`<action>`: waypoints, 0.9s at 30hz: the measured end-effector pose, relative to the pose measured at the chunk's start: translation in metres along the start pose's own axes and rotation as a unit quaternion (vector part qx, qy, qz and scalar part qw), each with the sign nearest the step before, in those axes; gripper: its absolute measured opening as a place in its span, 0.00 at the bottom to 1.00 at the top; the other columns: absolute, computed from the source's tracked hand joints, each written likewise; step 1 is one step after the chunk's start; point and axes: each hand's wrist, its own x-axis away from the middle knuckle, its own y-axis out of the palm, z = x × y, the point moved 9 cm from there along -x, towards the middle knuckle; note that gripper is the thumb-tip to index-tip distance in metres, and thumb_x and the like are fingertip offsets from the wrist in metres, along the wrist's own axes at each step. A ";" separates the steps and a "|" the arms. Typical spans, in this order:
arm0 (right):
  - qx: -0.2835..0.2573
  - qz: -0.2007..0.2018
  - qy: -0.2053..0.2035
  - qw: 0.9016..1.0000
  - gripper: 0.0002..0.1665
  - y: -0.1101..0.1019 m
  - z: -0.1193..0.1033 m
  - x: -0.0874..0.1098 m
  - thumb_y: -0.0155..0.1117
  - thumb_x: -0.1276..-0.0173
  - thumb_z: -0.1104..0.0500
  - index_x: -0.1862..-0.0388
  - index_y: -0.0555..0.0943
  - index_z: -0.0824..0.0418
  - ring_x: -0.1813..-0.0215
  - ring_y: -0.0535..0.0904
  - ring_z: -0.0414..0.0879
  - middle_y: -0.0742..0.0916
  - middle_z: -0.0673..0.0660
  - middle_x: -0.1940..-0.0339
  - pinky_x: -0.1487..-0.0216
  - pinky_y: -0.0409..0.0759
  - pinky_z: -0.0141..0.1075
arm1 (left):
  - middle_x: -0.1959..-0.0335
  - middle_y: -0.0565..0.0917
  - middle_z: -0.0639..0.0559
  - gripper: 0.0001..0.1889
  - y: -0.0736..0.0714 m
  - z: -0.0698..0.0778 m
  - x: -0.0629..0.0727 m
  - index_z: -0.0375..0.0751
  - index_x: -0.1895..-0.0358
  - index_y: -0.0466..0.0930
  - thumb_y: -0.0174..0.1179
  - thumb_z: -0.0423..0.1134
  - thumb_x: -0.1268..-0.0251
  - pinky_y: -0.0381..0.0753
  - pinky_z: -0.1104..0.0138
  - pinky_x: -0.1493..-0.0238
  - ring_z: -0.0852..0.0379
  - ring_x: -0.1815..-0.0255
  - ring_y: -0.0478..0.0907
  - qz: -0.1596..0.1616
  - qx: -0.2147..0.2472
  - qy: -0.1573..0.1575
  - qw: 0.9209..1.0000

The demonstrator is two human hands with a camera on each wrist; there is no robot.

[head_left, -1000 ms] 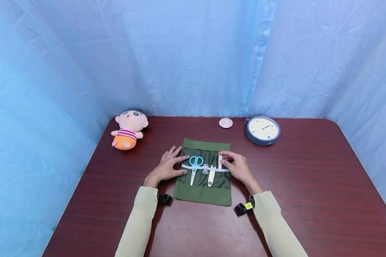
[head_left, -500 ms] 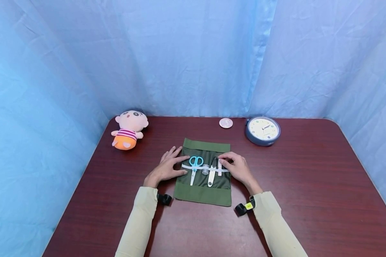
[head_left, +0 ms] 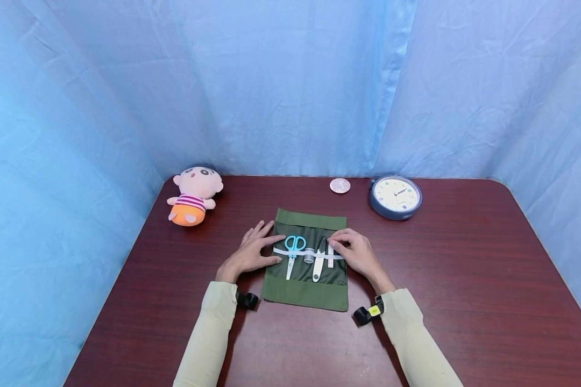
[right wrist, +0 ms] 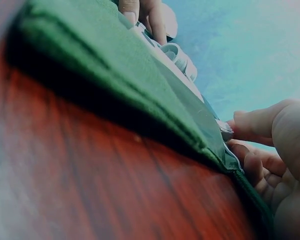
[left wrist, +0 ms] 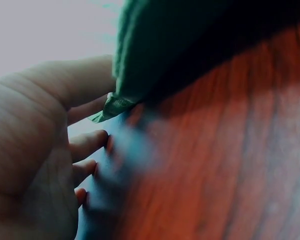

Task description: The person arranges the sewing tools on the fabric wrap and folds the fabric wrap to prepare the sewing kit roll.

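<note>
A green cloth tool roll (head_left: 305, 295) lies spread on the table, with a white elastic band (head_left: 338, 257) across its middle. Under the band sit blue-handled scissors (head_left: 295, 243), a small grey spool (head_left: 309, 256) and a white tool with a dark tip (head_left: 317, 269). At the band's right end, my right hand (head_left: 359, 253) pinches the top of a slim white strip with pinkish marks (head_left: 330, 263); its lower end shows below the band. My left hand (head_left: 250, 253) rests with spread fingers on the roll's left edge, thumb and forefinger on the cloth.
A plush doll (head_left: 191, 196) lies at the table's back left. Behind the roll are a small round pale disc (head_left: 340, 185) and, further right, a round blue-rimmed clock (head_left: 396, 196). Blue curtains (head_left: 290, 86) hang along the back and sides.
My right hand has slid the white strip toward the near side, so more of it shows below the band. The left hand and the other tools stay put.
</note>
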 end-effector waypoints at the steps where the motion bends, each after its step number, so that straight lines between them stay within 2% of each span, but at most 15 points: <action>1: 0.002 -0.001 -0.001 1.000 0.09 0.000 -0.001 0.000 0.67 0.30 0.58 0.58 0.91 0.59 0.50 0.85 0.48 0.89 0.55 0.54 0.52 0.78 0.29 | 0.17 0.53 0.41 0.31 0.000 0.000 0.000 0.51 0.29 0.73 0.67 0.48 0.36 0.41 0.39 0.19 0.36 0.15 0.39 -0.001 0.000 -0.001 1.000; 8: 0.010 -0.012 -0.010 1.000 0.13 -0.003 -0.002 0.000 0.66 0.30 0.58 0.50 0.88 0.58 0.51 0.85 0.47 0.89 0.56 0.51 0.54 0.80 0.30 | 0.18 0.53 0.39 0.32 -0.005 0.003 0.000 0.49 0.29 0.73 0.67 0.49 0.36 0.43 0.40 0.19 0.36 0.15 0.41 0.001 0.002 0.003 1.000; 14: 0.018 0.010 -0.031 0.999 0.17 -0.018 -0.015 0.003 0.67 0.30 0.59 0.45 0.85 0.61 0.57 0.85 0.45 0.89 0.58 0.52 0.58 0.82 0.30 | 0.18 0.57 0.42 0.32 -0.020 0.003 0.001 0.46 0.27 0.69 0.63 0.50 0.32 0.54 0.40 0.21 0.38 0.16 0.49 0.050 0.050 0.003 0.998; 18: 0.046 0.003 -0.062 0.997 0.15 -0.024 -0.034 0.011 0.67 0.31 0.59 0.47 0.86 0.61 0.59 0.84 0.45 0.88 0.57 0.52 0.60 0.82 0.34 | 0.19 0.58 0.43 0.31 -0.027 0.004 -0.003 0.43 0.25 0.67 0.58 0.50 0.27 0.55 0.40 0.21 0.38 0.17 0.50 0.068 0.058 0.010 0.996; 23: 0.101 -0.024 -0.123 0.987 0.15 -0.020 -0.061 0.032 0.69 0.32 0.59 0.48 0.87 0.61 0.51 0.85 0.51 0.87 0.58 0.50 0.49 0.83 0.48 | 0.19 0.60 0.42 0.29 -0.034 0.013 -0.018 0.37 0.26 0.66 0.52 0.47 0.23 0.52 0.42 0.19 0.36 0.17 0.50 0.067 0.030 0.039 0.997; 27: 0.154 -0.053 -0.178 0.970 0.16 -0.008 -0.081 0.054 0.70 0.34 0.58 0.48 0.86 0.61 0.45 0.83 0.53 0.87 0.58 0.49 0.43 0.82 0.50 | 0.20 0.61 0.42 0.28 -0.034 0.021 -0.031 0.34 0.26 0.66 0.48 0.47 0.21 0.50 0.42 0.18 0.36 0.17 0.49 0.046 0.001 0.067 0.997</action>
